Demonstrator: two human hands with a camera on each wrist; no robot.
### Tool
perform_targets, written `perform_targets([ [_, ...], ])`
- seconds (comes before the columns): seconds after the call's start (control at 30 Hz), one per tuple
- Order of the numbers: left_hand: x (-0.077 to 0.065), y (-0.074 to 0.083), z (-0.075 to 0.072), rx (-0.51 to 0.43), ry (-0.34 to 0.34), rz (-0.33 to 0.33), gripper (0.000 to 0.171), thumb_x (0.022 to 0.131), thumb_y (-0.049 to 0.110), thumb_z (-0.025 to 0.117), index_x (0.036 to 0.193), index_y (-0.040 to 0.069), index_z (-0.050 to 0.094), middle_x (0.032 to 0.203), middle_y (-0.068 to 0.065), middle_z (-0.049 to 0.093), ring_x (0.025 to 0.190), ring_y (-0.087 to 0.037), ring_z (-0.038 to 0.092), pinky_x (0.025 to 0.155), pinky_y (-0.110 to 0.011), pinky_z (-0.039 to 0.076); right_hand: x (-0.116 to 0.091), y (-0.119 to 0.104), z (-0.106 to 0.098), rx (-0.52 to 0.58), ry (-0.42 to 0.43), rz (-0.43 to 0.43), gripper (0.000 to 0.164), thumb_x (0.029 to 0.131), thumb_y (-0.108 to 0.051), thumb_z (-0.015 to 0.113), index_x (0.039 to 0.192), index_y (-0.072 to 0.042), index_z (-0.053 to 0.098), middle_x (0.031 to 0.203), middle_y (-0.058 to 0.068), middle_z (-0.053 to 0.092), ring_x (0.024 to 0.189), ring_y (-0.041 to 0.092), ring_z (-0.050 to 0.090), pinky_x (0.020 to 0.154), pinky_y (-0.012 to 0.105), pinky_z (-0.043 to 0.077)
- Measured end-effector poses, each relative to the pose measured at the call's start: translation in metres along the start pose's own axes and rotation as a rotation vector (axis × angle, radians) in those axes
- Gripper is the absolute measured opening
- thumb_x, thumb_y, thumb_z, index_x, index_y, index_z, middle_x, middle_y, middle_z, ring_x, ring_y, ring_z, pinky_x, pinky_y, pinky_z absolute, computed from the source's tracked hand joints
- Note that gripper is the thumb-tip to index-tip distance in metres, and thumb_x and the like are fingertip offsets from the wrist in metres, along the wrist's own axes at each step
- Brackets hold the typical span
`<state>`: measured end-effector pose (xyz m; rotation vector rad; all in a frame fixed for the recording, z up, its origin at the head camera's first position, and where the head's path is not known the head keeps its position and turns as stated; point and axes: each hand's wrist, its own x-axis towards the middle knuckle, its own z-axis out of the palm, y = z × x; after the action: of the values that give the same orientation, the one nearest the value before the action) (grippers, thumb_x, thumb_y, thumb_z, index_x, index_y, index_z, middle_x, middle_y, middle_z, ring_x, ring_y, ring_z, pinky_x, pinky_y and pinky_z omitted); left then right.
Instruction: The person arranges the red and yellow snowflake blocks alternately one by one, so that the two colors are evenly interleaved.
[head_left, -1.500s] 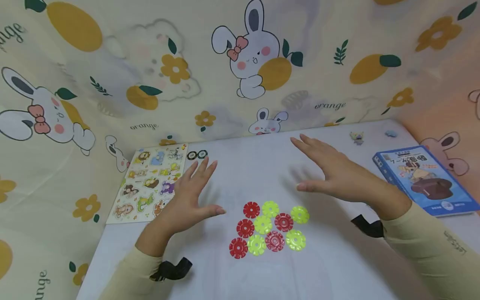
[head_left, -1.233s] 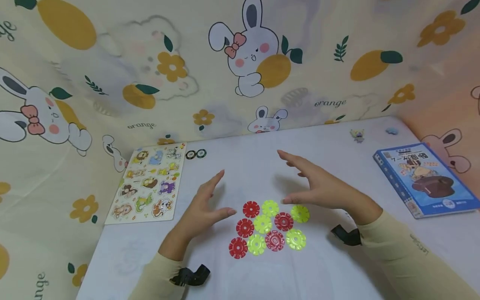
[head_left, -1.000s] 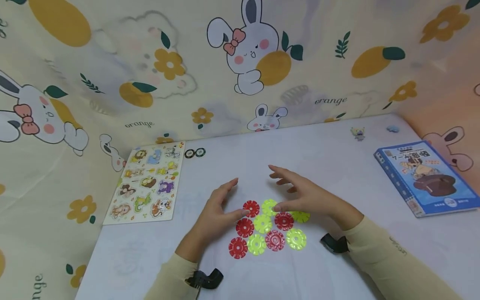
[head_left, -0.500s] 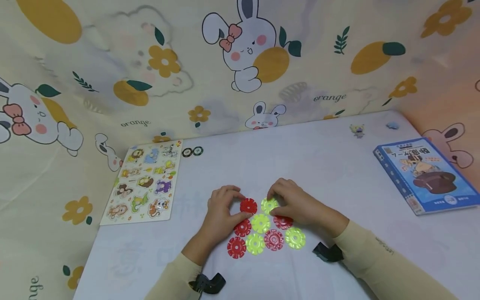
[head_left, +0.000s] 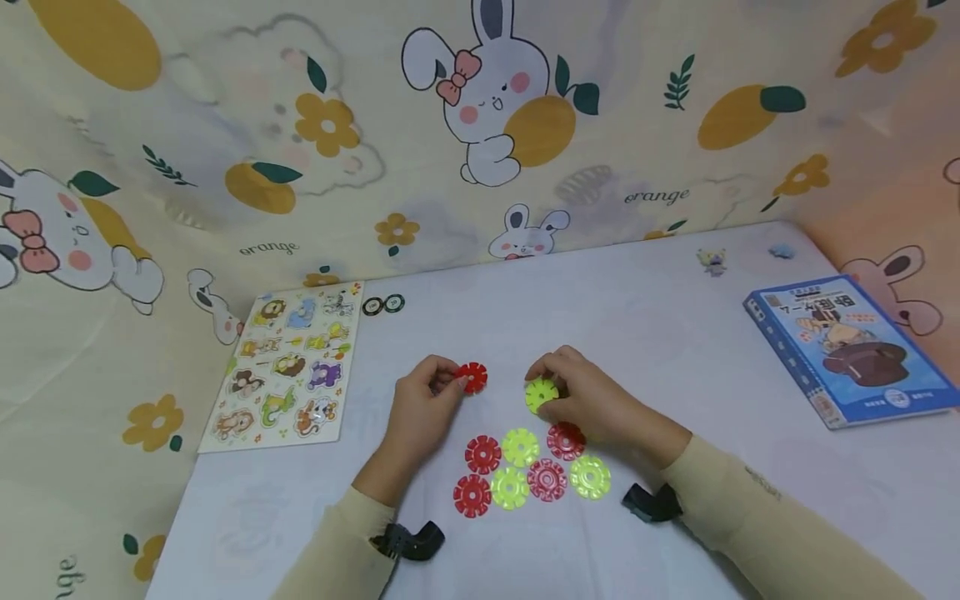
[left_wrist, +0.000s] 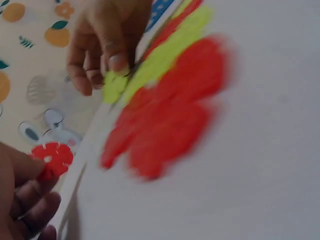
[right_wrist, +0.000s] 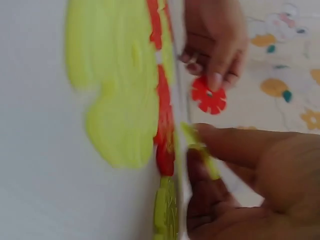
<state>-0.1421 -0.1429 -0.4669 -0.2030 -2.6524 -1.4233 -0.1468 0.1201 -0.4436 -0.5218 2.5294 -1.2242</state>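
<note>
In the head view my left hand [head_left: 423, 410] pinches a red notched snowflake disc [head_left: 473, 377] between thumb and fingers, above the table. To its right, my right hand [head_left: 596, 404] pinches a yellow-green snowflake disc [head_left: 540, 395]. Both wrist views confirm the grips: the red disc [left_wrist: 56, 158] at the left fingertips, and the yellow-green disc [right_wrist: 202, 152] tilted edge-on between the right thumb and fingers. Several more red discs [head_left: 482, 454] and yellow-green discs [head_left: 510, 487] lie flat in a cluster nearer me, with the right hand covering part of it.
A sheet of animal pictures [head_left: 288, 364] lies at the left, beside two small black rings [head_left: 383, 305]. At the right sits a blue box [head_left: 855, 350]. Behind it are a small figure [head_left: 712, 262] and a little blue piece [head_left: 782, 251]. A printed cloth [head_left: 450, 225] hangs behind the white table.
Both hands have come down and inward from raised, spread positions to the cluster. Each has taken a disc from its far row: red at left, yellow-green at right, both moved away from the rest.
</note>
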Motion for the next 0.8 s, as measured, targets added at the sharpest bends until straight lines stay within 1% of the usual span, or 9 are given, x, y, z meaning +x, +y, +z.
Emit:
perform_targets([
  [0.17, 0.033, -0.014, -0.011, 0.071, 0.139, -0.110, 0.012, 0.089, 0.025, 0.069, 0.097, 0.018, 0.061, 0.077, 0.006, 0.062, 0.068, -0.014, 0.056, 0.057, -0.031, 0.049, 0.030, -0.015, -0.008, -0.003, 0.018, 0.021, 0.032, 0.085, -0.012, 0.074, 0.114, -0.019, 0.061, 0.102, -0.001, 0.054, 0.086, 0.018, 0.054, 0.072, 0.030, 0.050],
  [0.27, 0.048, -0.025, -0.013, 0.128, 0.216, -0.158, 0.019, 0.087, 0.025, 0.071, 0.101, 0.015, 0.062, 0.080, 0.005, 0.062, 0.071, -0.013, 0.056, 0.061, -0.030, 0.048, 0.053, -0.021, -0.012, 0.018, 0.009, 0.067, 0.023, 0.087, -0.010, 0.071, 0.107, -0.017, 0.062, 0.094, 0.002, 0.057, 0.083, 0.019, 0.056, 0.071, 0.031, 0.050],
  [0.33, 0.053, -0.031, -0.013, 0.157, 0.244, -0.163, 0.025, 0.086, 0.023, 0.073, 0.106, 0.013, 0.062, 0.088, 0.003, 0.062, 0.076, -0.014, 0.056, 0.065, -0.029, 0.048, 0.069, -0.021, -0.014, 0.045, 0.005, 0.106, 0.018, 0.089, -0.010, 0.068, 0.105, -0.015, 0.062, 0.091, 0.005, 0.057, 0.079, 0.021, 0.059, 0.068, 0.032, 0.051],
  [0.4, 0.054, -0.035, -0.012, 0.183, 0.246, -0.141, 0.030, 0.086, 0.023, 0.073, 0.112, 0.012, 0.061, 0.098, 0.002, 0.061, 0.084, -0.014, 0.054, 0.071, -0.028, 0.047, 0.082, -0.020, -0.014, 0.089, 0.009, 0.133, 0.016, 0.091, -0.008, 0.065, 0.105, -0.013, 0.061, 0.091, 0.008, 0.057, 0.076, 0.023, 0.061, 0.067, 0.032, 0.053],
  [0.5, 0.048, -0.037, -0.013, 0.231, 0.192, -0.060, 0.035, 0.087, 0.022, 0.071, 0.119, 0.012, 0.060, 0.114, 0.000, 0.057, 0.098, -0.015, 0.051, 0.082, -0.031, 0.046, 0.095, -0.016, -0.013, 0.103, 0.038, 0.146, 0.019, 0.092, -0.007, 0.063, 0.110, -0.011, 0.060, 0.097, 0.008, 0.057, 0.084, 0.023, 0.061, 0.072, 0.033, 0.052],
  [0.57, 0.040, -0.038, -0.014, 0.308, 0.119, 0.008, 0.040, 0.089, 0.025, 0.069, 0.126, 0.013, 0.059, 0.129, -0.001, 0.052, 0.113, -0.017, 0.047, 0.093, -0.036, 0.041, 0.098, -0.015, -0.012, 0.086, 0.046, 0.138, 0.025, 0.091, -0.008, 0.064, 0.115, -0.010, 0.059, 0.106, 0.007, 0.057, 0.094, 0.022, 0.057, 0.080, 0.034, 0.050],
  [0.6, 0.036, -0.037, -0.015, 0.363, 0.075, 0.038, 0.044, 0.090, 0.028, 0.067, 0.130, 0.013, 0.057, 0.137, -0.001, 0.047, 0.121, -0.020, 0.042, 0.097, -0.041, 0.037, 0.098, -0.015, -0.012, 0.050, 0.040, 0.129, 0.029, 0.091, -0.009, 0.064, 0.119, -0.010, 0.059, 0.110, 0.006, 0.056, 0.098, 0.021, 0.055, 0.084, 0.035, 0.048],
  [0.7, 0.025, -0.035, -0.017, 0.541, -0.056, 0.100, 0.056, 0.094, 0.038, 0.058, 0.143, 0.014, 0.047, 0.153, 0.000, 0.031, 0.137, -0.027, 0.025, 0.102, -0.051, 0.028, 0.092, -0.016, -0.008, -0.160, -0.036, 0.061, 0.041, 0.092, -0.018, 0.065, 0.132, -0.012, 0.056, 0.132, 0.004, 0.050, 0.120, 0.023, 0.046, 0.099, 0.039, 0.040],
  [0.8, 0.019, -0.035, -0.017, 0.680, -0.123, 0.107, 0.063, 0.096, 0.048, 0.048, 0.149, 0.018, 0.036, 0.157, 0.004, 0.021, 0.141, -0.028, 0.016, 0.101, -0.054, 0.025, 0.083, -0.019, -0.003, -0.429, -0.162, -0.031, 0.055, 0.092, -0.032, 0.064, 0.142, -0.015, 0.047, 0.149, 0.004, 0.036, 0.135, 0.028, 0.030, 0.107, 0.046, 0.029],
])
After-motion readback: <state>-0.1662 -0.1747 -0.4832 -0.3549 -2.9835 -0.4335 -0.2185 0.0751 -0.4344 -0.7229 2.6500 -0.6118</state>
